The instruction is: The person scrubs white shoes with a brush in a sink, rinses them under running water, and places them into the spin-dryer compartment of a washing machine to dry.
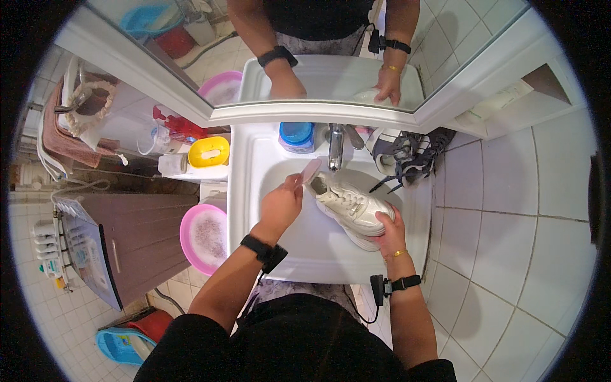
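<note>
My right hand [391, 227] grips the toe end of a white lace-up sneaker [351, 205], which is held over the white washbasin [272, 265]. The shoe's heel and opening point up and left, towards the faucet [335, 148]. In my left hand [281, 203] is a pale pink, translucent plastic tool [311, 172], perhaps a brush. Its flat end reaches beside the shoe's heel; I cannot tell whether it touches. Part of the tool is hidden by my fingers. The sneaker's laces are still threaded and its upper looks wet and shiny.
A blue-lidded tub [297, 137] stands left of the faucet. Dark-and-white sneakers [405, 155] with loose laces crowd the basin's back right corner. At left are a yellow soap dish [209, 153], a red pump bottle [184, 129] and a pink basin of suds [186, 234]. A mirror [329, 76] rises behind.
</note>
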The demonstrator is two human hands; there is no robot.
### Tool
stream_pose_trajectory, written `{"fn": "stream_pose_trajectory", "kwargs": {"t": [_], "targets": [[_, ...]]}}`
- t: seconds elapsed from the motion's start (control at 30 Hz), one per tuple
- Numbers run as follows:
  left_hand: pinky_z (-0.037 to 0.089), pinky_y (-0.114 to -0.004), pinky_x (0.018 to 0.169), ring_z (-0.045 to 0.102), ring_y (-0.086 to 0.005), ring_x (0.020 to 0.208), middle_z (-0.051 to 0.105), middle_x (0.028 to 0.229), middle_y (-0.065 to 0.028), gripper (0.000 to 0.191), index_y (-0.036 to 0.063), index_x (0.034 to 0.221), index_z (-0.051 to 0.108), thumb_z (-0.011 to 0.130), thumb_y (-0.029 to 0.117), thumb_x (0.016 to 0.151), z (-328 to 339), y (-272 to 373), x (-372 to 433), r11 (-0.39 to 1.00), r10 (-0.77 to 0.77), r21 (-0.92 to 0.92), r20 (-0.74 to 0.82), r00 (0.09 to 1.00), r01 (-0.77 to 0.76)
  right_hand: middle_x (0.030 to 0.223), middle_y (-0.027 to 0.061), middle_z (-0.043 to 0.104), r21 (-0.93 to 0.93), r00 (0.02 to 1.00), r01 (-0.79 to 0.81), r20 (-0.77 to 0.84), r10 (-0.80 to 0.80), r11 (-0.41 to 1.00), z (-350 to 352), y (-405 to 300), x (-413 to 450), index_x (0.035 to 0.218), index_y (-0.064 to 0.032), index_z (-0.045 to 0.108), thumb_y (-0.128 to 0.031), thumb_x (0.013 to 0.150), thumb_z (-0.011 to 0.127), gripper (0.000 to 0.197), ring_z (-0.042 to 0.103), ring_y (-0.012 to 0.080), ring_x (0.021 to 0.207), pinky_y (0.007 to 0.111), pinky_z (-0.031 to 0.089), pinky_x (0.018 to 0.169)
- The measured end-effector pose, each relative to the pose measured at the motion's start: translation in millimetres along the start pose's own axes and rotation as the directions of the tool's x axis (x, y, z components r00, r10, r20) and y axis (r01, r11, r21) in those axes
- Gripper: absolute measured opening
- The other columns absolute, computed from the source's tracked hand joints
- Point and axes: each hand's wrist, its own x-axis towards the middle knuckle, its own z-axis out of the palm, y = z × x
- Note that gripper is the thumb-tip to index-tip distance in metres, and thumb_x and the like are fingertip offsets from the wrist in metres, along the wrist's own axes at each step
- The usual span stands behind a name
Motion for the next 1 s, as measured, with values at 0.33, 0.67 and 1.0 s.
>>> {"fn": "stream_pose_trajectory", "kwargs": {"t": [0.33,0.67,1.0], "targets": [[0.053,-0.043,0.074,0.067,-0.0316,0.085,0.071,0.093,-0.0093,0.024,0.0159,0.113,0.068,0.060,0.023,0.091,-53,-19,24,0.960,0.276,-0.016,0.258,0.926,-0.281,0.134,0.0191,0.047,0.036,0.998,-0.038,0.044,0.037,0.999,-4,-4,19,0.139,-0.0073,0.032,-0.017,0.081,0.060,0.065,0.056,0.0389,0.118,0.060,0.054,0.086],[0.043,-0.038,0.080,0.060,-0.0221,0.095,0.067,0.082,-0.0031,0.013,0.0187,0.082,0.073,0.061,0.018,0.078,7,14,68,0.693,0.363,0.570,0.253,0.897,-0.442,0.133,0.0197,0.046,0.003,0.998,-0.029,0.060,0.029,1.000,5,-8,19,0.137,-0.0068,0.031,-0.014,0.081,0.060,0.064,0.056,0.0401,0.117,0.061,0.055,0.085],[0.049,-0.040,0.084,0.064,-0.0285,0.099,0.070,0.099,-0.0101,0.018,0.0122,0.104,0.070,0.063,0.021,0.090,24,-8,73,0.977,0.206,-0.155,0.532,0.821,-0.145,0.136,0.0176,0.044,0.070,0.993,-0.092,0.078,0.087,0.993,-13,1,25,0.145,-0.0102,0.026,-0.017,0.079,0.062,0.076,0.053,0.0400,0.120,0.059,0.053,0.089]]}}
